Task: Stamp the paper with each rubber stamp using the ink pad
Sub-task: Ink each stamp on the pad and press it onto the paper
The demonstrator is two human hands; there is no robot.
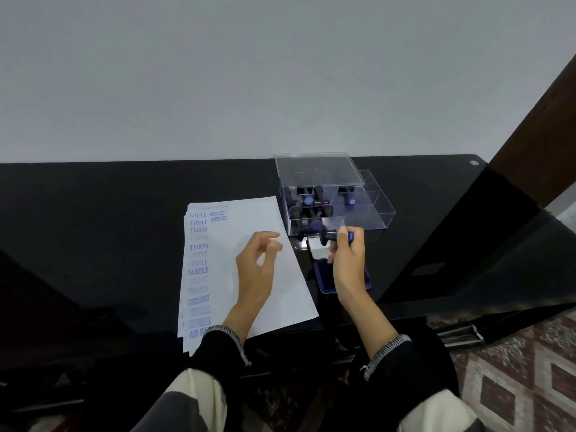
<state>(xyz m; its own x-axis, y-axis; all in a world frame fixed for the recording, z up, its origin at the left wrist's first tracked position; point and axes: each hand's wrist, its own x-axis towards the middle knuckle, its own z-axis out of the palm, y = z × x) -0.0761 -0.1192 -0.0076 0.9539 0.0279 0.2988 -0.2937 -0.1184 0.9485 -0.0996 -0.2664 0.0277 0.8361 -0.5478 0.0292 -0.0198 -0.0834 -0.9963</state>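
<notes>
Surface: a glossy black table (93, 244) that mirrors the things on it; its far edge meets a plain pale wall (249, 73).
Room: a dark wooden post (536, 135) leans in at the right; patterned red-and-cream floor tiles (514, 385) show at lower right.
Paper: a small stack of white sheets (280, 291) lies at table centre, its lower corner reaching the near edge; blue prints run down its left side, reading SAMPLE, AMENDED, PAX OUT, EXPRESS and AIR MAIL in part.
Left hand: the left hand (257, 266) is held over the paper's bare right part, fingers loosely curled and holding nothing.
Right hand: the right hand (349, 263) grips a dark rubber stamp (330, 238) by its handle, above the far end of the ink pad.
Ink pad: the blue ink pad (324, 282) sits open just right of the paper, its lid raised at the far end.
Stamp box: a clear plastic box (367, 213) stands just beyond the ink pad, with more dark-handled stamps (308, 210) lying in its left compartment and 1 in another compartment to the right.
Edges: the table's left half is bare; the right side narrows toward the post.
</notes>
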